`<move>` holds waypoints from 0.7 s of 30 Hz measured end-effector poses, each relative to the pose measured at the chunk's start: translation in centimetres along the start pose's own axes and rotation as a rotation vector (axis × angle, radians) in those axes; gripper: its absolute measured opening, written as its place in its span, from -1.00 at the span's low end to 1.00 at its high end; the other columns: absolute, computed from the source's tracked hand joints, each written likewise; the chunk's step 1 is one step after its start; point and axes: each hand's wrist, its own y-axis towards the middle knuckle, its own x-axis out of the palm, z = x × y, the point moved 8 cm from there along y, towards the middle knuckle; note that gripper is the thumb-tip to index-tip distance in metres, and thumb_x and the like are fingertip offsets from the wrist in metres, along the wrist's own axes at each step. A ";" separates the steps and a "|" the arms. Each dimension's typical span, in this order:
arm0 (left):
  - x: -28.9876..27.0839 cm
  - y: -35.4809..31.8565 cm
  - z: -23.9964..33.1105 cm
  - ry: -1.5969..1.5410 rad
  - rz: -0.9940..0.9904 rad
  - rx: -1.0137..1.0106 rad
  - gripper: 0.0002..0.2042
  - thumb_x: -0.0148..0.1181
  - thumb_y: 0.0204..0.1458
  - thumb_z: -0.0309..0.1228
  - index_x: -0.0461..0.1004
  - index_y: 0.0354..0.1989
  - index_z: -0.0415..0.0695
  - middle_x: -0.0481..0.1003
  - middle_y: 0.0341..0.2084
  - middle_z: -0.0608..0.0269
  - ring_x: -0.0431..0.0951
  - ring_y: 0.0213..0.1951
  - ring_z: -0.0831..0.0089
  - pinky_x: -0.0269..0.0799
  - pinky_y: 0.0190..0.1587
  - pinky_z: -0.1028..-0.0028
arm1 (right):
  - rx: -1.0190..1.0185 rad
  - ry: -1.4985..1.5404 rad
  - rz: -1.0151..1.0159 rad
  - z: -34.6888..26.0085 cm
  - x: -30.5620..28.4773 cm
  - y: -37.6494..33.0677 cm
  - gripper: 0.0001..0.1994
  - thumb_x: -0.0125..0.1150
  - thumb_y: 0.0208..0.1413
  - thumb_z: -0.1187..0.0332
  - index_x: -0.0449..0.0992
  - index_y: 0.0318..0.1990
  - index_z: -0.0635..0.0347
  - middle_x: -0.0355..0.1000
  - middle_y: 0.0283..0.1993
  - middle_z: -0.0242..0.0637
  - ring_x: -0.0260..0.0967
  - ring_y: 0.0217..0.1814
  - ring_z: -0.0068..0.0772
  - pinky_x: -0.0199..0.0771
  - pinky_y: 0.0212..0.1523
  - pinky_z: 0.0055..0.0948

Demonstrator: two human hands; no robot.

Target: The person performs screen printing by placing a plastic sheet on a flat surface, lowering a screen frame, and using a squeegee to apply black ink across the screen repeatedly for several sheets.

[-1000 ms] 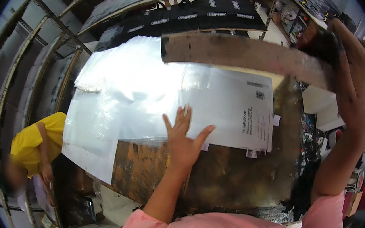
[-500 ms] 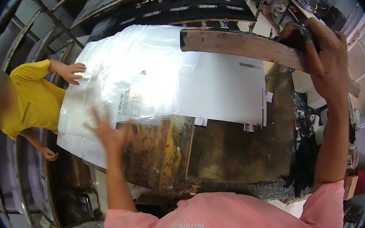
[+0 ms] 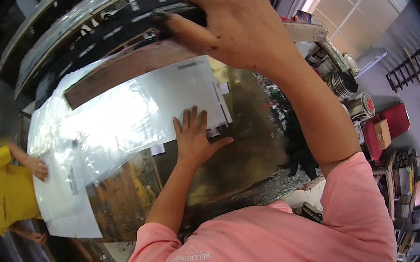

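My left hand (image 3: 194,142) lies palm down with fingers spread at the near edge of a white sheet (image 3: 192,79) on the worn brown work table (image 3: 251,132). Glossy clear plastic sheets (image 3: 111,113) cover much of that area to its left. Raised at the upper right, my right hand (image 3: 234,23) is closed around the dark, ink-stained end of a wooden frame bar (image 3: 117,73). The bar stretches away to the left above the sheets; part of its held end is hidden by my hand. Small white tabs (image 3: 157,150) stick out by the sheet's near edge.
At the left, a person in a yellow shirt (image 3: 9,190) rests a hand (image 3: 37,168) on the sheets' left end. Racks with black pieces (image 3: 117,30) stand behind the table. Paint cans (image 3: 360,106) and a red chair (image 3: 398,119) are on the right.
My left hand has moved right, from the plastic sheets to the white sheet's near edge. The view has turned right; my right hand still grips the wooden bar.
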 end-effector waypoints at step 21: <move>-15.1 -3.8 -9.4 -1.030 0.539 -0.282 -0.13 0.58 -0.10 -0.36 0.30 0.46 -0.14 0.47 0.16 0.17 0.50 0.19 0.34 0.43 0.28 0.30 | 0.050 0.115 -0.205 1.0 1.6 -0.5 -0.56 0.23 0.24 -0.01 0.49 -0.04 0.24 0.53 -0.15 -0.03 0.50 -0.01 0.06 0.27 0.13 0.07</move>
